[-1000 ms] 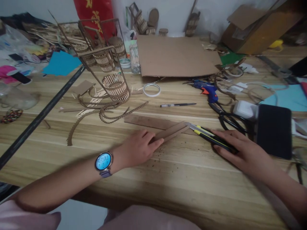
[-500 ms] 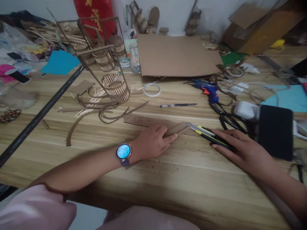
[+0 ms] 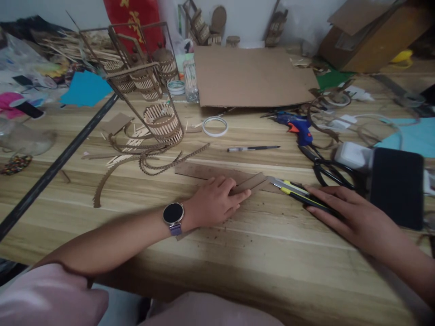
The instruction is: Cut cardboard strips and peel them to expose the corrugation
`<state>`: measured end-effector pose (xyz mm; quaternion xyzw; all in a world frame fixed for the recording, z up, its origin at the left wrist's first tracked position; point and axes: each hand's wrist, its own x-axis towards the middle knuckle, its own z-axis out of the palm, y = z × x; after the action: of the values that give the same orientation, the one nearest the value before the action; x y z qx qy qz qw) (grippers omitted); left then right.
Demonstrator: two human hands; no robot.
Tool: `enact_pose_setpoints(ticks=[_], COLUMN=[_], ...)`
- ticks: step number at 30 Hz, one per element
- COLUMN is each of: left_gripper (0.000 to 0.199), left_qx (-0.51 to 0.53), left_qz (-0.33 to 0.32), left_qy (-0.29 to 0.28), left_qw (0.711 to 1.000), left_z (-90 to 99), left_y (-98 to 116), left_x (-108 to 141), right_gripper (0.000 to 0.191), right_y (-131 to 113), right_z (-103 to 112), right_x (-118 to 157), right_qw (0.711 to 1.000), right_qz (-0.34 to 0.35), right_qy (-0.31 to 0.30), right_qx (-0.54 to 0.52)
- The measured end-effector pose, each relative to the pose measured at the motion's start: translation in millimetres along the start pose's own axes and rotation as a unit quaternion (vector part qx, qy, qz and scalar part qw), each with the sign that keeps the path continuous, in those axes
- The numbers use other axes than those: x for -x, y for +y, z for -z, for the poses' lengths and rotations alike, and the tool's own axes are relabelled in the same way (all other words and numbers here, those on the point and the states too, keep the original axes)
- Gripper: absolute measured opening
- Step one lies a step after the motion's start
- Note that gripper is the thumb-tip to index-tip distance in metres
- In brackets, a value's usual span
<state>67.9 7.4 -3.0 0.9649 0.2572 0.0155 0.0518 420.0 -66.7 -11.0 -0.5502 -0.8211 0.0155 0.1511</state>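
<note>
My right hand (image 3: 350, 215) is wrapped round a yellow and black utility knife (image 3: 301, 194), its blade out and pointing left. The blade's tip is close to the right end of a narrow cardboard strip (image 3: 255, 182). With fingers bent and the index finger stretched along it, my left hand (image 3: 217, 203) presses this strip down. It lies slantwise across a longer cardboard piece (image 3: 204, 172) on the table. Part of the strip is hidden beneath my left hand, and a corner of cardboard shows near the wrist with the watch (image 3: 173, 213).
Beyond my hands lie a pen (image 3: 253, 148), a tape roll (image 3: 215, 126) and a blue glue gun (image 3: 295, 127). Black scissors (image 3: 329, 170) and a dark tablet-like slab (image 3: 397, 188) are at right. A stick-and-cardboard basket (image 3: 163, 124) stands left, near curled cardboard strips (image 3: 156, 167).
My right hand and the knife have shifted slightly right, drawing the blade back from the strip's end. My left hand stays almost in place. The watch face has gone dark.
</note>
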Motion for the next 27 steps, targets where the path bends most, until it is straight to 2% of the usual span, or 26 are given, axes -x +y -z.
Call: enact_pose_setpoints(ticks=[6,11,17,21,27], left_gripper=[0.045,0.046,0.051,0.050,0.049], left_qx=[0.010,0.018,0.029,0.025,0.024], left_qz=[0.004,0.024,0.038,0.047,0.049], left_qy=[-0.005,-0.015,-0.007,0.004,0.014], left_qw=[1.000,0.999,0.999,0.999,0.998], left_z=[1.9,3.5,-1.9,-4.6,-4.9], left_y=[-1,13,34,35,35], left_x=[0,0,2,3,5], right_gripper=[0.056,0.050,0.048,0.049,0.049], right_y=[-12,-21,-23,-22,-31], right_z=[-1,-7,-10,-9,-6], right_x=[5,9,7,11,11], right_qw=[1.000,0.998,0.998,0.999,0.998], right_qz=[-0.030,-0.066,-0.055,-0.041,-0.065], right_qy=[-0.006,0.011,0.019,0.019,0.008], right_qx=[-0.002,-0.020,-0.034,-0.016,-0.018])
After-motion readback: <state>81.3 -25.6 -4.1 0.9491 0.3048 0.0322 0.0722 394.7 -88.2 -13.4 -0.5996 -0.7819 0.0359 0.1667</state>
